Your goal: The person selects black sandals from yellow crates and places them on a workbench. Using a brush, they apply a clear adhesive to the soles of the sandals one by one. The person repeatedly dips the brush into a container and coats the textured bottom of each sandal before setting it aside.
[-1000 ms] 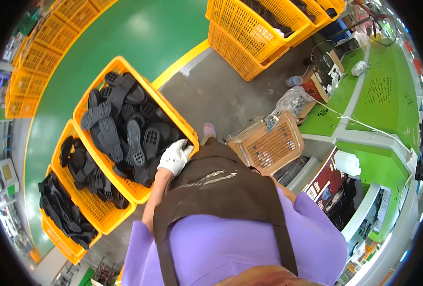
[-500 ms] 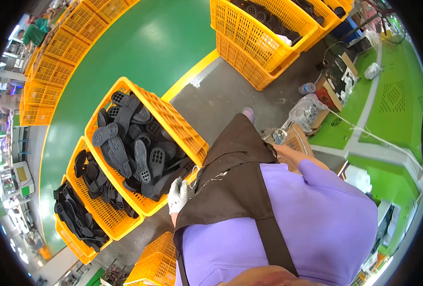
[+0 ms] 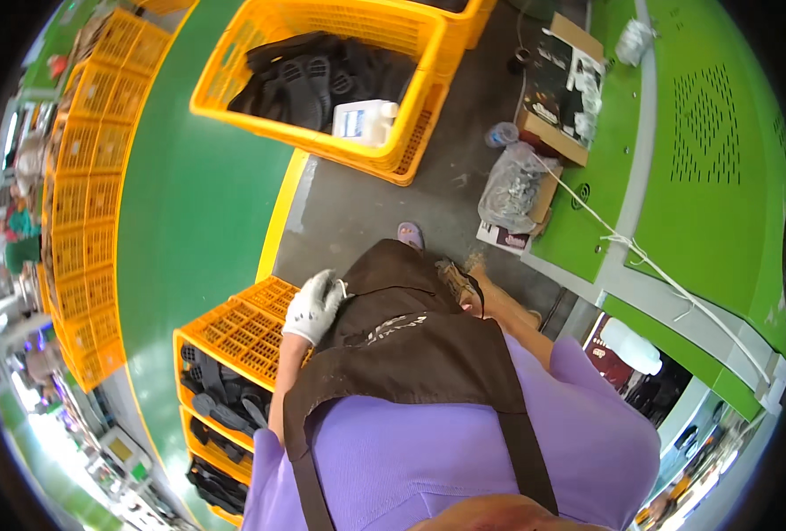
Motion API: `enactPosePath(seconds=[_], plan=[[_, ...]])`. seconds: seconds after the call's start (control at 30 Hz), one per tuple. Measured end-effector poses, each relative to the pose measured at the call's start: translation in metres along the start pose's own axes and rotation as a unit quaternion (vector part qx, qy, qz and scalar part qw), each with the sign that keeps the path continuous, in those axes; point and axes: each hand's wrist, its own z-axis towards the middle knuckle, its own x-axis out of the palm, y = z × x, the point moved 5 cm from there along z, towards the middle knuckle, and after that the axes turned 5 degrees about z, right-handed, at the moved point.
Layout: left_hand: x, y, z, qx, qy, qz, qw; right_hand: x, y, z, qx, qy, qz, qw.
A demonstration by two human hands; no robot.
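Observation:
My left hand [image 3: 315, 307], in a white glove, hangs beside the front of my dark brown apron [image 3: 402, 354]. Its fingers are loosely bent and a little apart, and I see nothing held in them. A bit of white string shows at the apron's edge by the fingertips. On the other side my bare right forearm [image 3: 519, 314] reaches down past the apron. The right hand's fingers are hidden or too unclear to read, near a brownish patterned thing with a dark strap [image 3: 457, 281] whose kind I cannot make out.
Ahead stands a yellow crate [image 3: 234, 84] of black shoe soles [image 3: 309, 88] with a white bottle [image 3: 362, 122]. More sole-filled crates [image 3: 247, 323] stand at my left. To the right are a clear plastic bag [image 3: 512, 186], an opened carton [image 3: 557, 93] and a green machine panel [image 3: 707, 177] with a white cord.
My view has turned and moved forward: the stacked crate ahead is nearer, and the sole crates have slid back to my lower left. My left hand has swung forward, away from them.

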Motion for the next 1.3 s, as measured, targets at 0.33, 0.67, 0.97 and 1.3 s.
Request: enactPosePath(seconds=[0.33,0.67,0.97,1.3], plan=[[0.025,-0.129,0.208,0.201,0.198,0.157,0.947,0.049,-0.016,-0.028,0.086,-0.062,0.21,0.972],[0.061,-0.126,0.447,0.117,0.031,0.179,0.976,-0.067,-0.023,0.007,0.136,-0.175,0.198,0.955],[0.115,-0.115,0.484,-0.12,0.201,-0.258,0.937,-0.276,0.022,0.092,0.158,-0.222,0.099,0.957],[0.103,-0.114,0.49,-0.157,0.13,-0.383,0.901,-0.477,0.311,0.278,-0.282,-0.04,-0.326,0.902]])
